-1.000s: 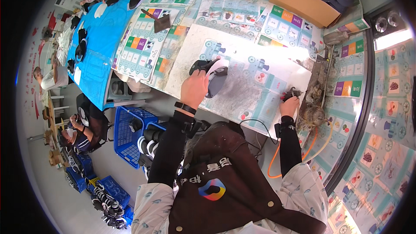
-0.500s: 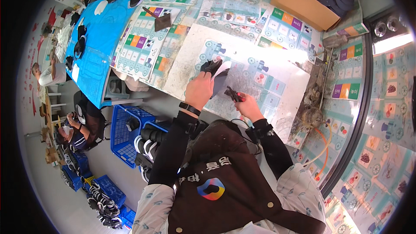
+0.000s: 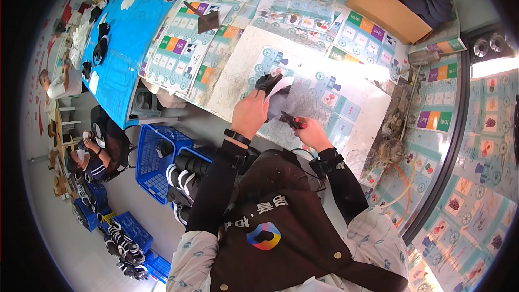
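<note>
Over the near part of the white board [image 3: 357, 140], my left hand [image 3: 250, 112] has its fingers closed on a black-and-white shoe piece [image 3: 270, 82]. The white edge of that piece curves up to the right of my fingers. Just to the right, my right hand [image 3: 315, 134] grips a dark hand tool [image 3: 288, 119] with a red part near my fingers. The tool's dark front end points left toward the shoe piece and appears apart from it. Its exact kind is too small to make out.
A dark flat blade-like tool [image 3: 208, 21] lies farther left on the table. At the far right stands a cardboard box [image 3: 386, 11] full of dark pieces. A blue crate [image 3: 154, 170] sits left of my lap beside stacked shoes [image 3: 184, 181]. An orange hose [image 3: 405, 192] hangs at the right.
My view has shifted slightly, moving the table and box a little to the right in the picture. Both hands keep their holds, with the tool still close to the shoe piece.
</note>
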### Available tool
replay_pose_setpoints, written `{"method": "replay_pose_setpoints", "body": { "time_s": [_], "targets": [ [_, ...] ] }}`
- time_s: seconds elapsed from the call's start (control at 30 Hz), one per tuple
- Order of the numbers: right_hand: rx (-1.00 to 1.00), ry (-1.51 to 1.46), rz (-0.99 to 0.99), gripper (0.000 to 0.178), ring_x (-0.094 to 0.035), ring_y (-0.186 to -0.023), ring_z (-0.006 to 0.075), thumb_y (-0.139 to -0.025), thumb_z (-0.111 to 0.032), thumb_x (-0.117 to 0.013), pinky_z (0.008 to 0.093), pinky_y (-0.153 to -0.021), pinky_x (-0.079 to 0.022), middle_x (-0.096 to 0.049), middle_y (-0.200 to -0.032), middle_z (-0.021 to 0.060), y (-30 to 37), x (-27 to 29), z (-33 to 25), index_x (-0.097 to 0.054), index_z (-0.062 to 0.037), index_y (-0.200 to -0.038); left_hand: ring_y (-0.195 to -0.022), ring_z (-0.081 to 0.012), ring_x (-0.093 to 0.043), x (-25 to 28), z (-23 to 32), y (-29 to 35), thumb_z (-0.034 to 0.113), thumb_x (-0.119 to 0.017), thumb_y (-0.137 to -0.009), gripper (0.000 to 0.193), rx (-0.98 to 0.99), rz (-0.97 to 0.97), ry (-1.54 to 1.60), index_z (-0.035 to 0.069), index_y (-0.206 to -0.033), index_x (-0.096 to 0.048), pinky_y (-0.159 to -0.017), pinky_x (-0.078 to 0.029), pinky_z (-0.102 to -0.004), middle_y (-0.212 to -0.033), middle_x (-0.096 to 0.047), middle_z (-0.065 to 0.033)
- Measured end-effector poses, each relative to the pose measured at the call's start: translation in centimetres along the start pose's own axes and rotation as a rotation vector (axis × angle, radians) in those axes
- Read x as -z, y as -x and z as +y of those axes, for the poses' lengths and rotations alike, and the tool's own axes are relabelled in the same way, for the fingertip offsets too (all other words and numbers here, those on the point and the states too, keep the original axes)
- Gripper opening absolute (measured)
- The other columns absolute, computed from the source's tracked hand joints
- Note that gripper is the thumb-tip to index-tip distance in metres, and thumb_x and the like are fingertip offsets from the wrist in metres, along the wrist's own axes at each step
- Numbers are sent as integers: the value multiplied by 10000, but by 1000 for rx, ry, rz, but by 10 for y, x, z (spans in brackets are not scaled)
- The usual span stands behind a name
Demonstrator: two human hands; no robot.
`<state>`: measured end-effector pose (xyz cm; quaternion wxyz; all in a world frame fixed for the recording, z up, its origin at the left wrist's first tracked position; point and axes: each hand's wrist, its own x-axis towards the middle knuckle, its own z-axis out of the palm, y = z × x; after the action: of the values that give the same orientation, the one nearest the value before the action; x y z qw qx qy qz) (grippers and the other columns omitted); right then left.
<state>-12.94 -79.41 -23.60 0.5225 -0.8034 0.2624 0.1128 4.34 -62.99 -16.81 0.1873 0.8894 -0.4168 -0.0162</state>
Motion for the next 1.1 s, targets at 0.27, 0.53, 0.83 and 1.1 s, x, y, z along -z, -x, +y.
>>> {"method": "replay_pose_setpoints", "body": {
  "time_s": [0.27, 0.53, 0.83, 1.1],
  "targets": [
    [93, 16, 71, 266, -648, -968, 522, -885, -153, -629, 536, -819, -518, -695, -937, 302, -5, 0, -6, -720, -19, -1096, -781, -407, -673, 7, -1, 9, 266, -623, -1028, 224, 11, 28, 6, 54, -958, -618, -660, -548, -493, -914, -633, -153],
    [41, -38, -80, 332, -667, -957, 503, -860, -153, -672, 500, -830, -533, -713, -964, 290, -5, 8, -15, -726, -23, -1160, -811, -382, -683, 9, -6, 34, 233, -638, -1010, 181, 59, -18, -7, 59, -982, -598, -698, -566, -476, -940, -630, -141],
    [-95, -178, -160, 430, -722, -812, 412, -823, -123, -650, 447, -777, -562, -735, -901, 232, -3, 15, -12, -722, -13, -1232, -822, -425, -661, 10, -4, 36, 255, -610, -1035, 220, 83, 3, 33, 42, -981, -614, -688, -538, -507, -935, -635, -172],
    [14, 13, -62, 319, -667, -882, 515, -864, -114, -614, 544, -802, -535, -701, -899, 294, 3, 6, -26, -717, -22, -1151, -794, -435, -660, 8, -6, 11, 273, -599, -1047, 249, 69, 9, -2, 45, -948, -605, -677, -537, -522, -910, -633, -179]
  ]
}}
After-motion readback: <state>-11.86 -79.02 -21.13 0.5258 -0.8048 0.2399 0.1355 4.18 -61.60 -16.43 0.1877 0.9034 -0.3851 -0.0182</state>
